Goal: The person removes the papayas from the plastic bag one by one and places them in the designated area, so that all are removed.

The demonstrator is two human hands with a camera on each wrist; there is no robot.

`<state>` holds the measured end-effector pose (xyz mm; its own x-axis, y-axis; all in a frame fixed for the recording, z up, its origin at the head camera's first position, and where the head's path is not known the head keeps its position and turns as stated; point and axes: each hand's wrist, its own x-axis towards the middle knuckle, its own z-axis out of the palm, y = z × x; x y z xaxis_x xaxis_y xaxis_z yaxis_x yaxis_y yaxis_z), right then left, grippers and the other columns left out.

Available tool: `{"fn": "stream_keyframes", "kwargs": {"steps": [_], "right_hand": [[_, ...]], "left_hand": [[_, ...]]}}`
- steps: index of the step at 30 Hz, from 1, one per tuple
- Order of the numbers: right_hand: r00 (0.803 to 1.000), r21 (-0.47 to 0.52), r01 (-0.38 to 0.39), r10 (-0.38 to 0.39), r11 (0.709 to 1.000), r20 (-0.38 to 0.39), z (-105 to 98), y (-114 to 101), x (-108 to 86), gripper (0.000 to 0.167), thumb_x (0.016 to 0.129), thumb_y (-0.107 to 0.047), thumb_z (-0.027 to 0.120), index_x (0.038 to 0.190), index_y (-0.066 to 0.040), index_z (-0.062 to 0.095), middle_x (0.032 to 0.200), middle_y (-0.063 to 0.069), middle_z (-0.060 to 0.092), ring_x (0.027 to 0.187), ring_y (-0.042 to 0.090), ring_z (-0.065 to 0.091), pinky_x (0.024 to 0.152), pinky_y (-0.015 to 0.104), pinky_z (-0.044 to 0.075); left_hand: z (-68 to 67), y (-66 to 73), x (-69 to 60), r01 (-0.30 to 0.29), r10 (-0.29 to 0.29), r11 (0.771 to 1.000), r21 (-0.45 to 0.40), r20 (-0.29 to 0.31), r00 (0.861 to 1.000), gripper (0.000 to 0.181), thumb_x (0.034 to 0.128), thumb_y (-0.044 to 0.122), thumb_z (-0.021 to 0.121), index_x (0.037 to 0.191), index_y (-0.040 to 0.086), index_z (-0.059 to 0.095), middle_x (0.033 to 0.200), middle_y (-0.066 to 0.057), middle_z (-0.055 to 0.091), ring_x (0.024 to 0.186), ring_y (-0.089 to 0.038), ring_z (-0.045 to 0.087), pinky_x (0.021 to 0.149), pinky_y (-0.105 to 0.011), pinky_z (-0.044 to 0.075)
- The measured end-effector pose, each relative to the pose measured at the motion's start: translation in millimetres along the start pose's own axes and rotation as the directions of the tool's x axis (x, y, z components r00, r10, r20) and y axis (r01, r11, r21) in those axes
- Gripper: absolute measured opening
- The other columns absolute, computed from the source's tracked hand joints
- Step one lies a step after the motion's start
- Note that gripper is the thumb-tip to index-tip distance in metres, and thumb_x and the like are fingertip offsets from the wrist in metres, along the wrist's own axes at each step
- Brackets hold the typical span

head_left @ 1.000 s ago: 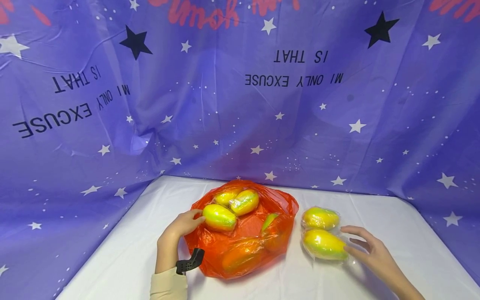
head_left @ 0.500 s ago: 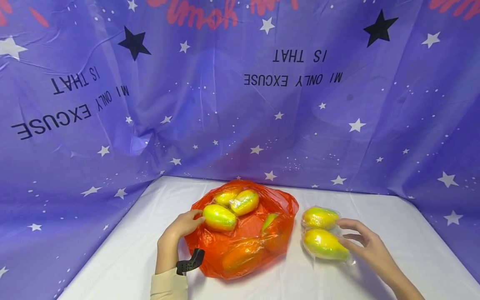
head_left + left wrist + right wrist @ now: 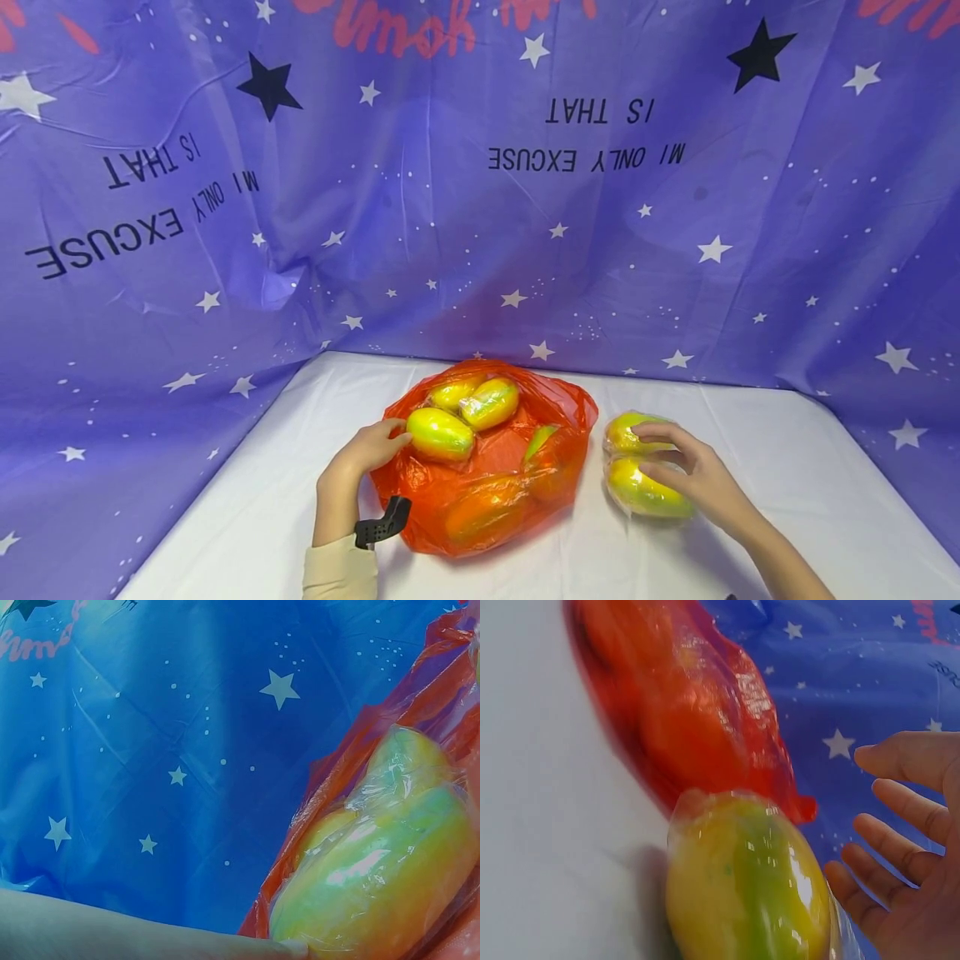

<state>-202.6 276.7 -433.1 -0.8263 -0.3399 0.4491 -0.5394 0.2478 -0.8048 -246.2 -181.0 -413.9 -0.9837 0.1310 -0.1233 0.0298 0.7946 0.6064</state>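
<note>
A red plastic bag [image 3: 498, 454] lies open on the table with several yellow-green mangoes in clear wrap. My left hand [image 3: 369, 446] holds the bag's left rim between thumb and fingers, beside the nearest mango [image 3: 438, 434]. In the left wrist view, a fingertip meets the edge of that wrapped mango [image 3: 375, 877]. To the right of the bag lie two more wrapped mangoes, a rear mango [image 3: 626, 433] and a front mango [image 3: 648, 492]. Above them hovers my right hand [image 3: 693, 471], fingers spread and bent, partly covering both. The right wrist view shows its fingers apart from a mango [image 3: 746, 881].
A white cloth [image 3: 787, 467] covers the table. Behind and at both sides hangs a purple-blue curtain [image 3: 480, 208] with stars and lettering. A black strap mount [image 3: 382, 522] sits on the left wrist, close to the bag.
My right hand has moved left, from the right side of the two loose mangoes to over them. The left hand and the bag stay in place.
</note>
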Motion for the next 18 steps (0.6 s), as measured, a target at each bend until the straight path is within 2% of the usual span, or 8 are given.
{"fn": "stream_keyframes", "kwargs": {"steps": [3, 8, 11, 14, 18], "right_hand": [[1.000, 0.023, 0.002, -0.003, 1.000, 0.011, 7.0, -2.0, 8.1, 0.040, 0.087, 0.005, 0.065, 0.125, 0.006, 0.054, 0.125, 0.027, 0.053, 0.108, 0.030, 0.059, 0.088, 0.028, 0.049], [0.999, 0.040, -0.006, 0.005, 0.999, 0.040, 20.6, -7.1, 20.5, 0.038, 0.087, 0.003, 0.068, 0.123, 0.004, 0.056, 0.125, 0.021, 0.054, 0.106, 0.027, 0.061, 0.089, 0.031, 0.050], [0.999, 0.053, -0.021, 0.018, 0.998, 0.051, 29.1, -11.2, 28.3, 0.038, 0.087, 0.002, 0.068, 0.123, 0.003, 0.057, 0.124, 0.023, 0.055, 0.104, 0.028, 0.062, 0.089, 0.033, 0.050], [0.998, 0.070, -0.017, 0.013, 0.997, 0.058, 37.5, -15.5, 37.3, 0.037, 0.087, 0.003, 0.067, 0.123, 0.004, 0.056, 0.124, 0.025, 0.055, 0.106, 0.033, 0.060, 0.090, 0.035, 0.050], [0.996, 0.103, -0.029, 0.020, 0.994, 0.082, 49.4, -19.8, 49.2, 0.037, 0.088, -0.002, 0.069, 0.123, -0.002, 0.058, 0.126, 0.021, 0.055, 0.110, 0.039, 0.056, 0.092, 0.040, 0.048]], "left_hand": [[0.3, -0.3, 0.2, 0.000, 0.000, 1.000, 0.001, -0.001, 1.000, 0.045, 0.0970, 0.020, 0.055, 0.133, -0.007, 0.051, 0.131, -0.026, 0.053, 0.125, -0.046, 0.043, 0.103, -0.059, 0.030], [1.4, -0.9, 2.0, -0.005, 0.005, 1.000, 0.016, -0.001, 1.000, 0.045, 0.0973, 0.020, 0.055, 0.133, -0.007, 0.051, 0.131, -0.026, 0.053, 0.125, -0.046, 0.043, 0.103, -0.059, 0.030], [1.7, -0.9, 2.6, -0.004, 0.004, 1.000, 0.018, 0.000, 1.000, 0.045, 0.0973, 0.020, 0.055, 0.133, -0.007, 0.051, 0.131, -0.026, 0.053, 0.125, -0.046, 0.043, 0.103, -0.059, 0.030], [1.7, -1.0, 2.7, -0.002, 0.002, 1.000, 0.014, 0.000, 1.000, 0.044, 0.0971, 0.019, 0.055, 0.132, -0.007, 0.051, 0.131, -0.026, 0.053, 0.125, -0.046, 0.043, 0.103, -0.060, 0.030], [1.4, -0.8, 2.9, -0.003, 0.003, 1.000, 0.014, 0.001, 1.000, 0.044, 0.0970, 0.020, 0.055, 0.132, -0.007, 0.051, 0.131, -0.026, 0.053, 0.125, -0.046, 0.043, 0.103, -0.060, 0.031]]}}
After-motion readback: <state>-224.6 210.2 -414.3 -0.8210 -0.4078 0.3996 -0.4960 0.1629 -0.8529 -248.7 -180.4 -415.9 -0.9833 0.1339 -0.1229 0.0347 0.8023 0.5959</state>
